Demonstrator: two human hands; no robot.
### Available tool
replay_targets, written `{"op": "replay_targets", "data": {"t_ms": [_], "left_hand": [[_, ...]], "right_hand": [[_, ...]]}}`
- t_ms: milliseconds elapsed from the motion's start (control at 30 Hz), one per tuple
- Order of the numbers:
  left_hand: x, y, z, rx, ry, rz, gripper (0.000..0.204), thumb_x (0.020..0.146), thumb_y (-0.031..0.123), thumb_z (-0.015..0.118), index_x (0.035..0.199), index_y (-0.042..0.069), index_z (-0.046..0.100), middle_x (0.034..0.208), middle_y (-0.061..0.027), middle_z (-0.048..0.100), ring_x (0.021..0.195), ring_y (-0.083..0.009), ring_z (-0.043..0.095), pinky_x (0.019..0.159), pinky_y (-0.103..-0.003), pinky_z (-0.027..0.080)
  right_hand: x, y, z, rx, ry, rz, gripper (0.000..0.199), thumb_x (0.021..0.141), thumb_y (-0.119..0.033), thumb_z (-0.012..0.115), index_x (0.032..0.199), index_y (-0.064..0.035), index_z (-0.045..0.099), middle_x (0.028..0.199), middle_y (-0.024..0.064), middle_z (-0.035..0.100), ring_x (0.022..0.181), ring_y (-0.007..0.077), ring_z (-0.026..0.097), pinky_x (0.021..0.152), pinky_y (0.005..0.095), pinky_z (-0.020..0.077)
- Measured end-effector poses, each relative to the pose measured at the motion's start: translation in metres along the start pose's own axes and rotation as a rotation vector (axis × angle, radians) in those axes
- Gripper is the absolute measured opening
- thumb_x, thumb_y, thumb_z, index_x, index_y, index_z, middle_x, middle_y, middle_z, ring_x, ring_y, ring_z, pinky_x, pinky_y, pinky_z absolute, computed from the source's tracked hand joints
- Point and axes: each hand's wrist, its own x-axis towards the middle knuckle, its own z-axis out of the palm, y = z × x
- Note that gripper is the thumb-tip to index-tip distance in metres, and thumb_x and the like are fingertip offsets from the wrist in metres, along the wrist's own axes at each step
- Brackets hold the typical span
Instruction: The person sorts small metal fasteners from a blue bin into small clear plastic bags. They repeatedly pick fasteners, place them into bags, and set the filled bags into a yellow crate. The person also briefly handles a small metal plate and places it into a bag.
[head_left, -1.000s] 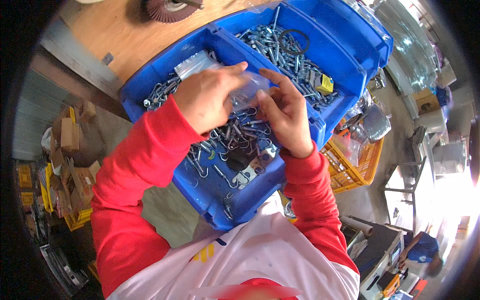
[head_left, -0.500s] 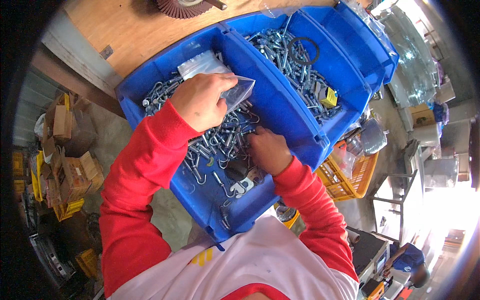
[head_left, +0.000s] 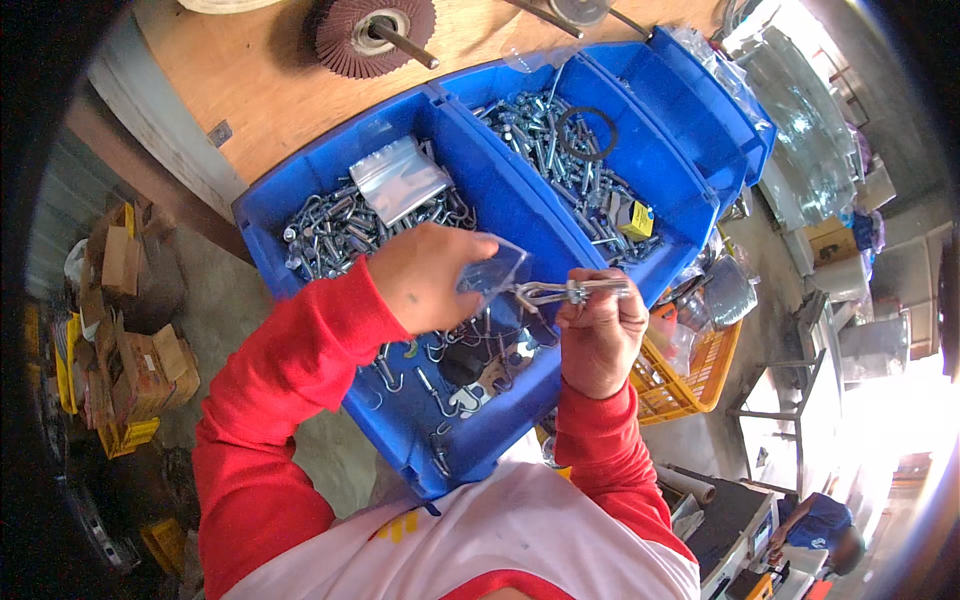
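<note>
My left hand [head_left: 422,278] pinches a small clear plastic bag [head_left: 508,266] over the near blue bin [head_left: 540,215]. Just right of the bag, several metal hook bolts [head_left: 545,294] are gripped in my right hand [head_left: 603,345], their hooked ends pointing left at the bag. Whether any hook is inside the bag I cannot make out. Below my hands, many loose hook bolts [head_left: 330,235] fill the bin, with a dark round piece [head_left: 463,365] near its front. A stack of clear bags [head_left: 400,180] lies on the bolts toward the back.
A second blue bin [head_left: 680,205] holds bolts, a black ring [head_left: 587,133] and a small yellow box [head_left: 636,220]. On the wooden table [head_left: 200,80] behind stands a flap sanding wheel [head_left: 350,35]. A yellow crate [head_left: 690,385] is at the right; cardboard boxes [head_left: 145,350] stand at the left.
My right hand has risen out of the bin with hook bolts in it. My left hand has moved right and nearer with one bag, leaving the stack on the bolts.
</note>
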Motion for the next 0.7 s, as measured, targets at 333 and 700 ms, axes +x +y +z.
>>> {"op": "replay_targets", "data": {"t_ms": [333,700], "left_hand": [[0.007,0.035,0.001,-0.140,-0.225,-0.055,0.048,0.074,0.020,0.079,0.119,0.007,0.068,0.092,-0.0181,0.073,0.088,-0.0390,0.072,0.077,-0.045,0.057],[0.000,0.056,0.000,-0.208,-0.248,-0.141,0.052,0.072,0.021,0.081,0.120,0.004,0.068,0.099,-0.0215,0.073,0.095,-0.0398,0.071,0.082,-0.044,0.058]], "right_hand": [[0.002,0.003,0.000,0.174,-0.022,0.169,0.026,0.095,-0.024,0.075,0.106,-0.0013,0.069,0.098,0.0104,0.073,0.069,0.0106,0.059,0.058,0.0245,0.0459],[0.004,-0.024,-0.009,-0.677,-0.489,-0.190,0.021,0.082,-0.002,0.081,0.102,0.0009,0.075,0.094,0.0121,0.077,0.085,0.0214,0.075,0.077,0.0315,0.0574]]}}
